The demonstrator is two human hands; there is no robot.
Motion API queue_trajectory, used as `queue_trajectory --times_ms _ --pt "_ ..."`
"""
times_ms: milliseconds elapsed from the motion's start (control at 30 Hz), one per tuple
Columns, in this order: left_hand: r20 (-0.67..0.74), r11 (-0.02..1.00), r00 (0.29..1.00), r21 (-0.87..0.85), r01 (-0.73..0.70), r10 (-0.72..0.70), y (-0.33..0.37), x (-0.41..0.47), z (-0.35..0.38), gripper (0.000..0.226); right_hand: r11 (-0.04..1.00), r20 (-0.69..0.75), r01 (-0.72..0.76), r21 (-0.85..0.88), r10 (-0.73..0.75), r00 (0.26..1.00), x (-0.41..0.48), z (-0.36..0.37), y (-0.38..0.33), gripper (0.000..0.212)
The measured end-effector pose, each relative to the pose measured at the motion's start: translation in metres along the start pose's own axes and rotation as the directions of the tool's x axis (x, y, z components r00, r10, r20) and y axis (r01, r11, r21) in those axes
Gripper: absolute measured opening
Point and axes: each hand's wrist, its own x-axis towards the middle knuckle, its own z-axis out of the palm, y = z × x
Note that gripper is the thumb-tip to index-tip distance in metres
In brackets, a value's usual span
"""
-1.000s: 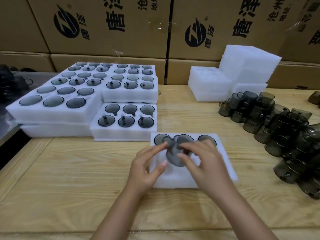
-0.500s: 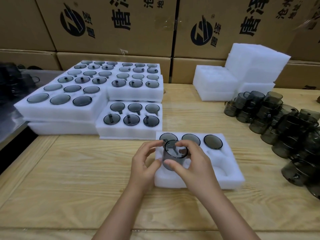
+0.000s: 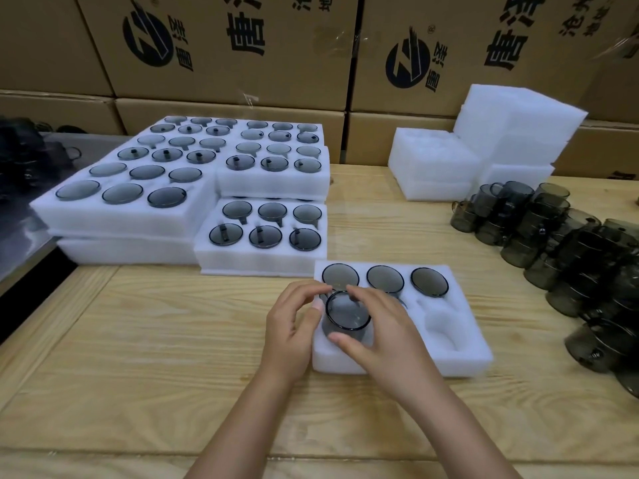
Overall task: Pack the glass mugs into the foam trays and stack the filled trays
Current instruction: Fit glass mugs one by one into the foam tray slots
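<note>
- Left hand (image 3: 294,326): thumb and curled fingertips pinching the left side of the smoked-glass mug (image 3: 347,316).
- Mug upright in the front-left pocket of the near foam tray (image 3: 463,357), partly sunk, rim proud of the foam; handle hard to make out under the fingers.
- Right hand (image 3: 383,337): grasping the same mug, thumb at the near wall, forefinger over the far rim.
- Advice: line the handle up with the pocket's slot first, then press straight down, evenly from both sides; no twisting against the foam, which would probably bind.
- Three seated mugs (image 3: 385,279) in the back row, just behind; keep knuckles off them.
- Front-right pocket (image 3: 441,326) empty; front-middle mostly hidden under the right hand.
- Far left of the desk (image 3: 155,357): filled trays (image 3: 121,216) in stacks, a single filled tray (image 3: 259,261) beside them; probable stacking spot, path open.
- Back right: empty trays (image 3: 432,167).
- Right edge: loose mugs (image 3: 570,243) heaped near the tray; risk of a knock when reaching.
</note>
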Motion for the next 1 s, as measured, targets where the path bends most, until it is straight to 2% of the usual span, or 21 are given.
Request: queue_trajectory --times_ms 67,167,233,300,400,467,533,600,733,800,867,933,967,1000 --pt "-0.005 1.000 1.000 0.010 0.013 -0.013 0.003 0.000 0.002 0.024 1.000 0.009 0.006 -0.011 -0.006 1.000 0.000 -0.002 0.002 0.064" --pt "-0.021 1.000 1.000 0.012 0.023 -0.022 0.014 0.009 0.004 0.030 0.997 -0.002 0.010 0.074 -0.010 1.000 0.008 -0.008 0.000 0.060" --pt "0.049 1.000 0.999 -0.001 0.024 -0.024 0.025 0.021 0.007 0.035 0.997 0.008 0.012 0.080 -0.013 1.000 0.024 -0.010 -0.002 0.059" --pt "0.195 0.998 0.980 0.046 0.039 -0.047 0.032 0.034 0.013 0.036 0.996 0.095 0.043 -0.076 -0.035 0.995 0.041 -0.004 -0.002 0.056" --pt "0.381 0.943 0.912 0.331 0.020 -0.153 0.024 0.042 0.017 0.044 0.916 0.299 0.083 -0.392 0.041 0.953 0.052 0.012 0.001 0.064" --pt "0.427 0.875 0.880 0.483 -0.026 -0.209 0.012 0.042 0.015 0.045 0.838 0.310 0.113 -0.534 0.070 0.948 0.051 0.020 0.005 0.070" --pt "0.443 0.843 0.867 0.535 -0.049 -0.230 0.005 0.042 0.012 0.043 0.790 0.298 0.114 -0.603 0.089 0.951 0.052 0.024 0.006 0.073" --pt "0.436 0.870 0.873 0.492 -0.028 -0.219 0.003 0.041 0.011 0.037 0.763 0.303 0.104 -0.638 0.124 0.945 0.054 0.026 0.005 0.075" --pt "0.360 0.958 0.917 0.276 0.074 -0.174 0.002 0.037 0.014 0.035 0.770 0.311 0.091 -0.632 0.144 0.940 0.055 0.028 0.004 0.071" --pt "0.253 0.981 0.947 0.053 0.189 -0.196 0.003 0.031 0.015 0.038 0.835 0.304 0.049 -0.549 0.144 0.942 0.053 0.025 0.003 0.063" --pt "0.162 0.952 0.958 -0.158 0.262 -0.237 0.004 0.025 0.015 0.046 0.920 0.249 0.008 -0.392 0.097 0.964 0.049 0.019 0.000 0.057" --pt "0.140 0.931 0.955 -0.225 0.289 -0.263 0.000 0.020 0.013 0.050 0.972 0.085 0.030 -0.234 -0.010 0.996 0.038 0.008 -0.002 0.052" --pt "0.142 0.923 0.951 -0.239 0.301 -0.273 -0.003 0.020 0.012 0.052 0.979 -0.064 0.049 -0.195 -0.063 0.996 0.032 -0.002 0.000 0.047" --pt "0.141 0.917 0.949 -0.251 0.311 -0.283 -0.005 0.020 0.011 0.054 0.979 -0.245 0.058 -0.195 -0.106 0.964 0.024 -0.013 0.006 0.042"
